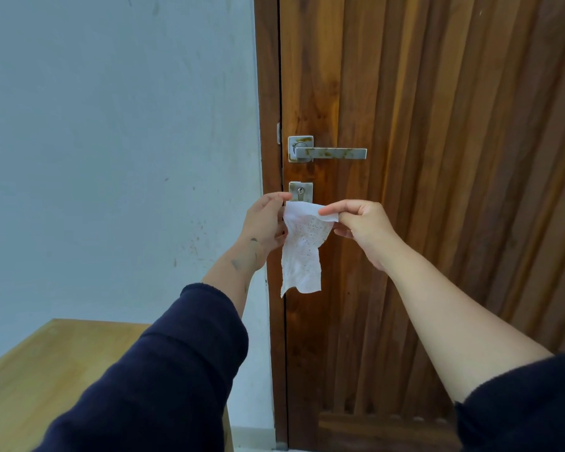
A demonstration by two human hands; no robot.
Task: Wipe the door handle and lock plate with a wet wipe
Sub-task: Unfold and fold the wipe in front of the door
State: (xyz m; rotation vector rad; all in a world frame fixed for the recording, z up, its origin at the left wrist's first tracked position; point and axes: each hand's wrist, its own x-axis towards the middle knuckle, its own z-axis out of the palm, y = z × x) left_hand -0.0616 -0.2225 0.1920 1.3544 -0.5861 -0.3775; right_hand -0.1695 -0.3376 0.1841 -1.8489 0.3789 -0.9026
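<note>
Wet wipe (302, 249) is held spread between both hands: top left corner pinched by left hand (265, 223), top right edge pinched by right hand (361, 225), remainder hanging free. Brown specks are seen on it, possibly picked-up grime. Just beyond, lock plate (300, 191); above it, stained door handle (330, 153). Step judged: refolding to a clean face. Next: wipe pressed onto the metal.

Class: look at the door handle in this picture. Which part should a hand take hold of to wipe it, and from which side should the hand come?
Grip the long flat lever of the door handle with the wet wipe wrapped round it, coming from the front and above. The bar lies level, stands clear of the door, and its free end points right, so fingers can curl round and slide along it.
</note>
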